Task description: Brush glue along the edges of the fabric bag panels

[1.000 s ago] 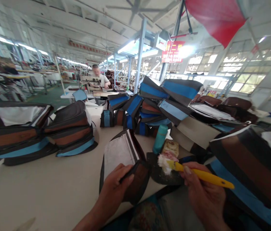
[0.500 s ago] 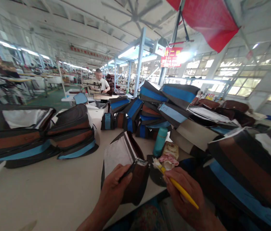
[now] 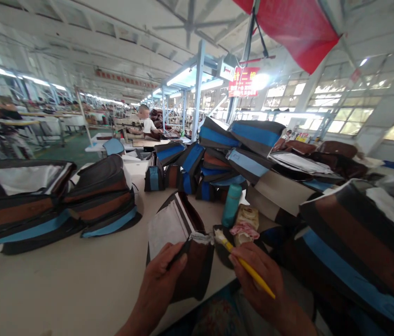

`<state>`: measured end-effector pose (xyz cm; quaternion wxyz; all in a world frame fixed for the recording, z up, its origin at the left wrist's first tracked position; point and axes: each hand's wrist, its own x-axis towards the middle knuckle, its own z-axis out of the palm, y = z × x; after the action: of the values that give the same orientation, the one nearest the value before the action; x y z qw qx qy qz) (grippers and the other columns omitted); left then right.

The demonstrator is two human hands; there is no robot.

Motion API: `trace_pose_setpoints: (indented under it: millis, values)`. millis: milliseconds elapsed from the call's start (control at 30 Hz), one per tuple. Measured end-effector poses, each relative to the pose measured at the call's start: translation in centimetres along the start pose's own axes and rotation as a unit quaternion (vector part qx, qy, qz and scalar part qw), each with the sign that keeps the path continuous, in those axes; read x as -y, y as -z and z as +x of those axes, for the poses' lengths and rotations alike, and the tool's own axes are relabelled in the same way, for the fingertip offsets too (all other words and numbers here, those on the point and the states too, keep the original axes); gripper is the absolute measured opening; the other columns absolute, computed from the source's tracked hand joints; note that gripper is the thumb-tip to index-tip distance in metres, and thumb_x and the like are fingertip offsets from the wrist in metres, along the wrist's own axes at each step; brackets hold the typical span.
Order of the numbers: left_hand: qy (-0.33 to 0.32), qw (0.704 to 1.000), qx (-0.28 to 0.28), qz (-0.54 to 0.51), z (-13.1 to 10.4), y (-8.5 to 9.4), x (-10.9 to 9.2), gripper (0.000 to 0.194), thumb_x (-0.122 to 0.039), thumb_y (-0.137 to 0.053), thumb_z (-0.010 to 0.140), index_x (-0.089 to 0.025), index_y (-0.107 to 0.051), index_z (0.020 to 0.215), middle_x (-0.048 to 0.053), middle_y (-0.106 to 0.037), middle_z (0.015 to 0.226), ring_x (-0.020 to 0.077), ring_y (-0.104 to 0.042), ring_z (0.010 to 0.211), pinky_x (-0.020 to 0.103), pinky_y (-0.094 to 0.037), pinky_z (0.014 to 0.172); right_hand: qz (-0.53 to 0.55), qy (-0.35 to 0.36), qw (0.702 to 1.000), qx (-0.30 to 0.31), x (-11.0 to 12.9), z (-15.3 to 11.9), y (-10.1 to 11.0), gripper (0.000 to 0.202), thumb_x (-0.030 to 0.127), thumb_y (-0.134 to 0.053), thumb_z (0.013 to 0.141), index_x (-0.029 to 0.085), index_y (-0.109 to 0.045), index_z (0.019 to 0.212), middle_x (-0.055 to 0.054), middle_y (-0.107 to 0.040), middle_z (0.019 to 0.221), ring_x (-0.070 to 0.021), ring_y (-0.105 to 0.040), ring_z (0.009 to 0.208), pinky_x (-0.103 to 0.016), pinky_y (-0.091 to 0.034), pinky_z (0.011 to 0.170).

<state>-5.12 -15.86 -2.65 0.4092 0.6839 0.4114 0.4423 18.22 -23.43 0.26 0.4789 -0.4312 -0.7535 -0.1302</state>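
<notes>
Bag piece: located at lower centre of the frame, resting on the tabletop. Dark grey and brown outside, with a pale panel facing up and a whitish strip along the near upper edge.

Hands: the left hand pinches the bag piece at its near left edge, thumb uppermost. The right hand, right of lower centre, holds a yellow brush by the handle, much as a pen is held. The whitish bristles point up and left, beside the whitish strip; whether they touch it cannot be told.

Handling, by judgement: the bag piece appears light, its walls flexible yet firm enough to hold a curve. It is unlikely to be fragile, though the rim may fold under pressure. The whitish strip may be tacky or slick; grip is best kept on the dark edge where the left hand has it. The brush should be light and rigid, its smooth handle best held near the bristles.

Surroundings: a teal bottle and a pink cloth right of centre; stacked bag pieces at the left.
</notes>
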Motion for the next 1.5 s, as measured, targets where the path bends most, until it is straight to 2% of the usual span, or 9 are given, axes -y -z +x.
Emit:
trace_pose_setpoints:
  millis: [367, 533, 733, 800, 900, 1000, 1067, 1300, 1500]
  values:
    - [0.012, 1.0, 0.011, -0.013, -0.1, 0.3, -0.4, 0.03, -0.042, -0.056, 0.09, -0.026, -0.07, 0.112, 0.0, -0.062, 0.089, 0.018, -0.061, 0.086, 0.027, -0.048, 0.08, 0.007, -0.005, 1.0, -0.027, 0.9, 0.4, -0.4, 0.029, 0.007, -0.055, 0.089, 0.019, -0.058, 0.115, -0.008, -0.066, 0.092, -0.0218, -0.065, 0.087, -0.035, -0.058, 0.074]
    - [-0.03, 0.999, 0.009, 0.015, -0.5, -0.8, -0.8, 0.022, -0.037, -0.055, 0.091, -0.025, -0.071, 0.102, 0.0, -0.061, 0.086, 0.0168, -0.061, 0.082, 0.025, -0.05, 0.074, 0.06, 0.022, 0.998, -0.029, 3.0, 1.8, -0.7, 0.027, 0.01, -0.053, 0.092, 0.018, -0.057, 0.117, -0.008, -0.067, 0.092, -0.0227, -0.065, 0.091, -0.034, -0.059, 0.074]
    - [-0.11, 0.991, -0.023, 0.073, -1.0, -1.4, -0.5, 0.017, -0.029, -0.053, 0.093, -0.022, -0.068, 0.097, 0.001, -0.061, 0.084, 0.0145, -0.063, 0.076, 0.023, -0.052, 0.068, 0.024, 0.017, 0.999, -0.016, 2.1, 2.6, -1.3, 0.027, 0.012, -0.053, 0.092, 0.021, -0.057, 0.118, -0.008, -0.068, 0.093, -0.0229, -0.067, 0.085, -0.038, -0.06, 0.074]
    - [-0.187, 0.968, -0.045, 0.159, -1.1, -1.3, 0.1, 0.019, -0.024, -0.053, 0.093, -0.02, -0.066, 0.106, 0.004, -0.064, 0.088, 0.015, -0.064, 0.078, 0.023, -0.052, 0.07, -0.011, 0.005, 0.999, -0.048, 2.4, 3.1, -0.3, 0.026, 0.013, -0.055, 0.092, 0.022, -0.059, 0.116, -0.007, -0.069, 0.093, -0.0241, -0.067, 0.089, -0.037, -0.06, 0.073]
    - [-0.326, 0.884, -0.078, 0.326, -1.2, -1.4, 0.8, 0.023, -0.014, -0.053, 0.091, -0.016, -0.064, 0.111, 0.006, -0.066, 0.081, 0.0168, -0.063, 0.071, 0.028, -0.051, 0.067, -0.006, -0.018, 0.998, -0.06, 3.5, 3.9, 1.1, 0.022, 0.015, -0.054, 0.092, 0.024, -0.06, 0.112, -0.007, -0.07, 0.093, -0.0236, -0.067, 0.092, -0.035, -0.059, 0.071]
    - [-0.411, 0.804, -0.094, 0.419, -1.3, -1.8, 1.0, 0.022, -0.01, -0.053, 0.089, -0.013, -0.063, 0.109, 0.005, -0.066, 0.073, 0.0181, -0.061, 0.065, 0.031, -0.049, 0.063, 0.043, -0.014, 0.999, 0.01, 4.1, 4.3, 1.4, 0.018, 0.013, -0.052, 0.093, 0.023, -0.058, 0.107, -0.005, -0.068, 0.087, -0.0203, -0.066, 0.081, -0.033, -0.056, 0.068]
    - [-0.438, 0.785, -0.094, 0.428, -1.5, -2.2, 1.0, 0.021, -0.01, -0.053, 0.09, -0.011, -0.062, 0.109, 0.006, -0.066, 0.074, 0.0182, -0.06, 0.066, 0.032, -0.047, 0.061, 0.06, 0.005, 0.996, 0.07, 3.9, 4.3, 1.3, 0.017, 0.011, -0.051, 0.093, 0.022, -0.057, 0.104, -0.004, -0.065, 0.082, -0.0186, -0.063, 0.074, -0.032, -0.053, 0.064]
    - [-0.464, 0.778, -0.076, 0.416, -2.2, -2.9, 1.0, 0.023, -0.006, -0.052, 0.089, -0.005, -0.06, 0.11, 0.007, -0.066, 0.081, 0.0168, -0.057, 0.066, 0.033, -0.042, 0.06, 0.049, -0.015, 0.99, 0.128, 2.7, 5.5, 2.2, 0.012, 0.009, -0.05, 0.093, 0.02, -0.056, 0.097, -0.003, -0.061, 0.082, -0.0184, -0.057, 0.077, -0.035, -0.043, 0.07]
    - [-0.459, 0.785, -0.057, 0.411, -2.6, -3.0, 0.8, 0.024, -0.009, -0.044, 0.093, -0.005, -0.059, 0.11, 0.006, -0.064, 0.078, 0.0172, -0.055, 0.064, 0.034, -0.04, 0.057, 0.047, -0.003, 0.97, 0.24, 2.9, 6.2, 2.0, 0.012, 0.009, -0.048, 0.09, 0.02, -0.052, 0.087, -0.001, -0.055, 0.077, -0.0172, -0.051, 0.071, -0.034, -0.038, 0.066]
